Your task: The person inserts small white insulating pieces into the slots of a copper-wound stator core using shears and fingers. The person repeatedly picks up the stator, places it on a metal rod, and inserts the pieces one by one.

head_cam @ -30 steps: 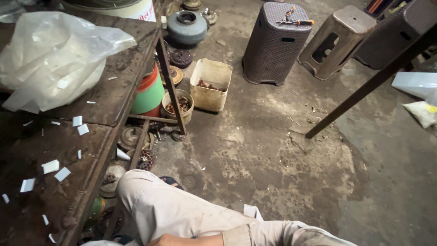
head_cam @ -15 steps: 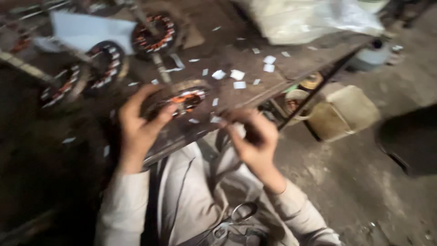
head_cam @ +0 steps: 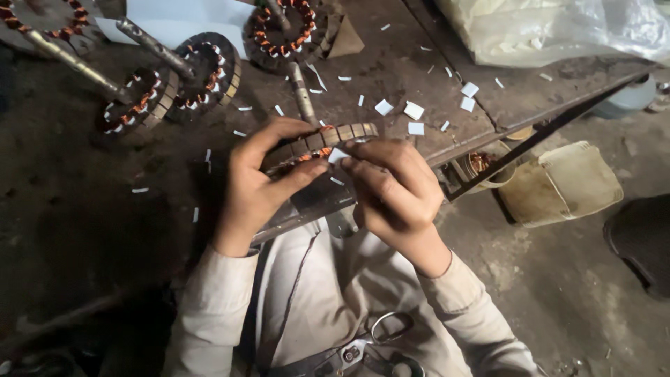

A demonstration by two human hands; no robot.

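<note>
2 hands (head_cam: 328,185) around stator ring (head_cam: 317,143)

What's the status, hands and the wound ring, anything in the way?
Left hand grips the wound stator ring at the bench edge. Right hand pinches a small white paper slip against it. More stators and paper scraps lie behind; nothing blocks the grip.

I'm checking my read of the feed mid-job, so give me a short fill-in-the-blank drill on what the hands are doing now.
1. The left hand grips a ring-shaped stator wound with ____ wire.
2. The right hand pinches a small ____ paper slip against the stator.
3. A pair of ____ lies in the person's lap.
4. The clear plastic bag lies on the ____.

Missing words: copper; white; scissors; workbench
</note>
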